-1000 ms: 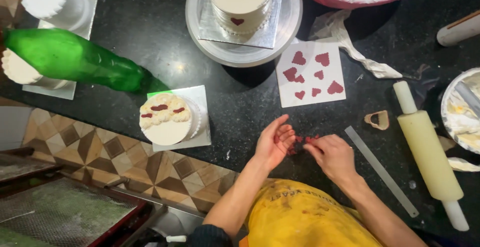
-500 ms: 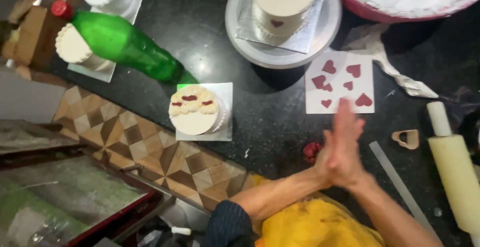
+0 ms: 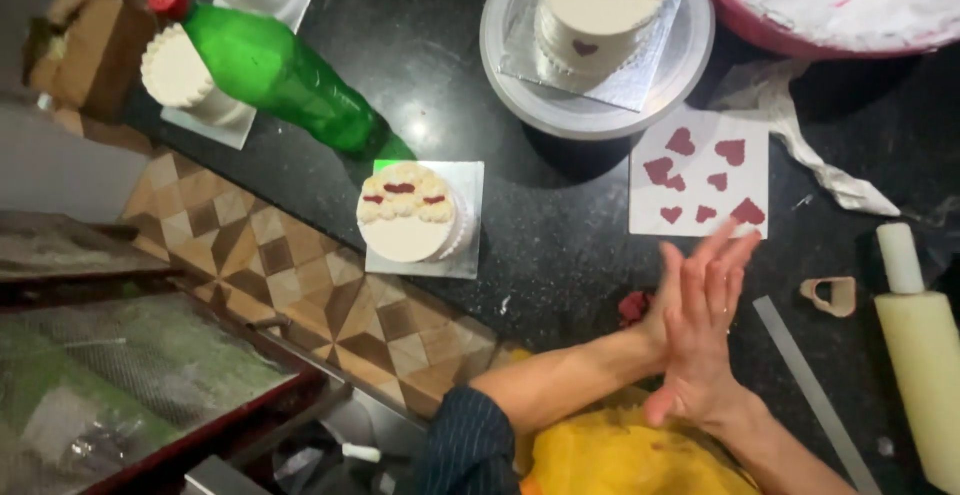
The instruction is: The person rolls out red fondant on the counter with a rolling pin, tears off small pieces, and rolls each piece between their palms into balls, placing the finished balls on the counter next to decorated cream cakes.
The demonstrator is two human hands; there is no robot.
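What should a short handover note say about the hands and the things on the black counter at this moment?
Hands: left hand and right hand are pressed palm to palm above the black stone counter; whether anything sits between them cannot be seen.
Things: a small lump of red paste lies just left of the hands. Above them, a white paper square with red heart cut-outs. To the right, a flat metal ruler, a tan heart-shaped cutter and a cream rolling pin.
Done: small round white cake with red pieces stands on its silver board.
Left: hearts lie on the paper.
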